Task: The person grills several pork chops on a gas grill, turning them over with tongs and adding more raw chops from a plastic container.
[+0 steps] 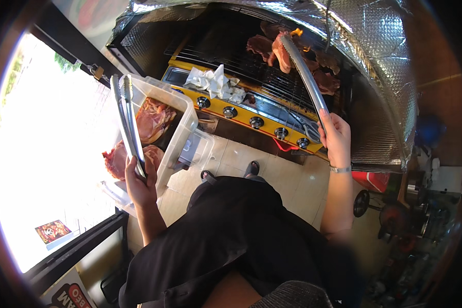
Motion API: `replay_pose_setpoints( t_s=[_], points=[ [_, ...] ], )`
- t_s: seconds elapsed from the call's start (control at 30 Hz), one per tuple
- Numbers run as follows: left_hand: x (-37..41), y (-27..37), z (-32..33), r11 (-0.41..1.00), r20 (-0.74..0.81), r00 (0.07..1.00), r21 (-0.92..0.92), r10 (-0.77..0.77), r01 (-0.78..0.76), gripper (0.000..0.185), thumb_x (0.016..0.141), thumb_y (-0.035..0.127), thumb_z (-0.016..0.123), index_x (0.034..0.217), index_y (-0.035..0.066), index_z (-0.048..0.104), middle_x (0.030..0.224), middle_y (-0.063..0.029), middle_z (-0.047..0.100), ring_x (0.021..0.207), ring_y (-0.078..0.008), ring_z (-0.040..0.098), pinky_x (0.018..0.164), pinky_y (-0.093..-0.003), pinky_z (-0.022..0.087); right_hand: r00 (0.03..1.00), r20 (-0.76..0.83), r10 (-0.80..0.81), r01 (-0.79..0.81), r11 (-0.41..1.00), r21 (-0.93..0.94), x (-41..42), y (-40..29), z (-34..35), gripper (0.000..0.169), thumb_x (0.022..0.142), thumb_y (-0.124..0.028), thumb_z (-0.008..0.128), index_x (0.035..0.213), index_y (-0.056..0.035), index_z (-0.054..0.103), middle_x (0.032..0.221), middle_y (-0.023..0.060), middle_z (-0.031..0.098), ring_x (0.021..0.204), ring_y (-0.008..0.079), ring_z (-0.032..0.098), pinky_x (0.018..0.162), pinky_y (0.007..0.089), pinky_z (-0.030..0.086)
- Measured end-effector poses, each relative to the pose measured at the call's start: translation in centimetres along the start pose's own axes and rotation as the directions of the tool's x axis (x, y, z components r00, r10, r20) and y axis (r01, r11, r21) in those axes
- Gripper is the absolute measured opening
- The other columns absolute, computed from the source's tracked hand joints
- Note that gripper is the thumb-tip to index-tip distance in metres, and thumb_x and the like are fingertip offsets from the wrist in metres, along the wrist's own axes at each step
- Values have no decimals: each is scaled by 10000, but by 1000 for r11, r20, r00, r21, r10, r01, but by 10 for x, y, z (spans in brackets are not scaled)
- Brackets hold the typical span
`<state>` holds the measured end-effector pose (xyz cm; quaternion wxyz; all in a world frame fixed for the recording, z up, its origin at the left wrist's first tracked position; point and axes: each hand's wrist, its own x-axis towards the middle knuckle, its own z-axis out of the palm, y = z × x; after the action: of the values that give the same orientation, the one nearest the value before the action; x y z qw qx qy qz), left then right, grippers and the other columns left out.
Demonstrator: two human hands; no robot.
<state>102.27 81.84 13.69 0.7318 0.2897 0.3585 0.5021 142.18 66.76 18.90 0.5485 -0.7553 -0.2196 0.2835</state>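
Note:
My right hand (335,138) grips the handle end of metal tongs (306,75), whose tips clamp a piece of raw-looking meat (281,54) over the grill grate (238,71). Several other pieces of meat (326,82) lie around it on the grate, and small flames (297,32) rise beside the tong tips. In my left hand (140,181) is a second pair of metal tongs (129,123), tips pointing up and slightly apart, with nothing between them. These tongs are above a clear plastic tub (184,111), in which slabs of raw meat (154,119) lie.
Crumpled white paper (215,82) and scissors (310,129) rest on the metal ledge behind the grill's yellow knob panel (242,115). Foil-faced sheeting (392,77) surrounds the grill's back and right side. A dark window frame (77,238) runs along the left.

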Motion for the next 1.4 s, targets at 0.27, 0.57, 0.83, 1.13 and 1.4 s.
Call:
replay_pose_setpoints(
  t_s=[0.27, 0.57, 0.83, 1.13, 1.4],
  points=[
    [3, -52, 65, 968, 37, 989, 212, -143, 132, 301, 936, 286, 411, 1053, 30, 516, 584, -5, 463, 374, -60, 310, 343, -193, 223, 995, -68, 76, -72, 996, 59, 47, 38, -46, 392, 830, -410, 686, 654, -93, 537, 529, -42, 473, 387, 11, 379, 347, 164, 255],
    [50, -141, 116, 764, 185, 917, 623, -354, 169, 287, 922, 290, 468, 1035, 32, 521, 633, -2, 467, 469, -67, 411, 417, -211, 312, 961, -277, 5, -121, 907, -404, 50, 180, -139, 517, 820, -483, 655, 669, 0, 551, 539, 82, 513, 434, 181, 479, 430, 339, 386],
    [93, -224, 181, 124, 461, 883, 884, -85, -450, 381, 913, 366, 499, 1038, 7, 519, 790, -245, 624, 778, -392, 627, 660, -443, 485, 837, 8, -548, 283, 421, -862, 55, 132, -81, 366, 845, -390, 602, 813, -27, 571, 639, 159, 614, 583, 349, 616, 529, 428, 484],
    [144, -224, 235, 176, 444, 888, 871, 116, -458, 315, 908, 329, 509, 944, 17, 500, 626, -164, 624, 657, -363, 641, 590, -451, 490, 914, -22, -405, 211, 523, -826, 34, 121, -109, 368, 833, -383, 615, 809, -16, 610, 627, 181, 608, 599, 340, 623, 527, 424, 481],
    [110, -239, 179, -35, 522, 852, 852, -38, -523, 322, 900, 326, 510, 995, 18, 507, 671, -213, 620, 650, -407, 621, 588, -483, 485, 947, -26, 319, -317, 946, 61, 79, 177, -91, 419, 823, -401, 674, 756, 9, 613, 582, 113, 575, 516, 203, 546, 534, 343, 464]
  ],
)
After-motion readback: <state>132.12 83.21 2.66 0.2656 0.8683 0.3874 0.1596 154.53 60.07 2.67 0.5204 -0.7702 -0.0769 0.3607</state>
